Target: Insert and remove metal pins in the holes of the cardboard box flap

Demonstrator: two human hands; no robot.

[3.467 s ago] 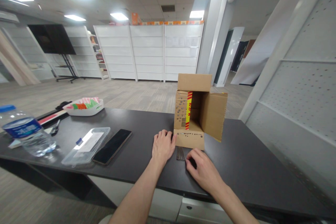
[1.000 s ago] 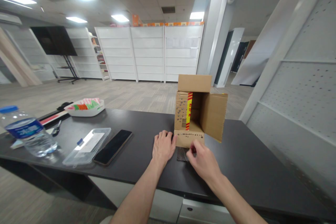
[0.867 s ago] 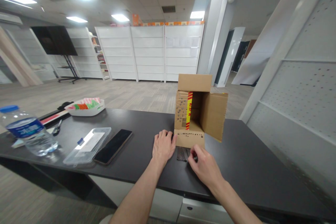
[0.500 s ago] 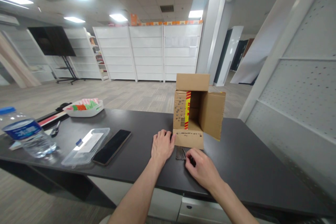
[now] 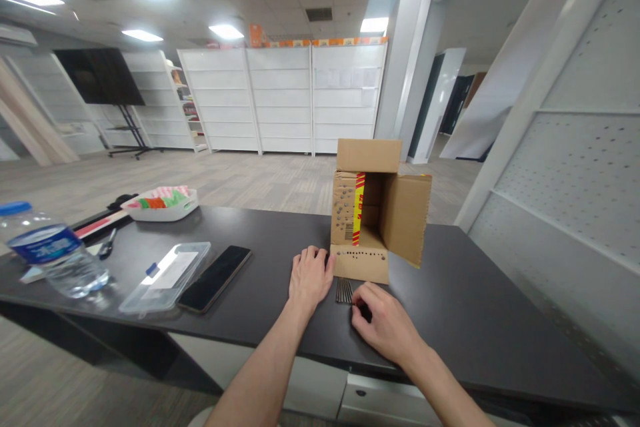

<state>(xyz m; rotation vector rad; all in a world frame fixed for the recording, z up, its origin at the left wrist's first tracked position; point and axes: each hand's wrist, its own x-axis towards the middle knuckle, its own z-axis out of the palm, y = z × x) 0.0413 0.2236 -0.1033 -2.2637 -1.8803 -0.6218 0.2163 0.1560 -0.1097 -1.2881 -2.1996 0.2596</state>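
A cardboard box (image 5: 345, 207) stands on the dark table with its opening toward me and its flaps spread. Its front flap (image 5: 360, 265) hangs down to the tabletop and has a row of small dark holes. My left hand (image 5: 310, 277) lies with fingers stretched out on the table, close against the flap's left edge. Just in front of the flap, several thin metal rods (image 5: 344, 290), like nails or screws, lie side by side. My right hand (image 5: 383, 321) is curled, thumb and forefinger pinched at the right end of that row. What its fingertips hold is hidden.
Left of my hands lie a black phone (image 5: 215, 279) and a clear plastic case (image 5: 167, 279). A water bottle (image 5: 55, 257) and a white tray (image 5: 160, 215) of colourful pieces are farther left. A perforated white panel (image 5: 590, 167) stands at the right.
My right thumb and forefinger have shifted very slightly left along the row of metal rods. The left hand and the box stay put; the view has tilted a little.
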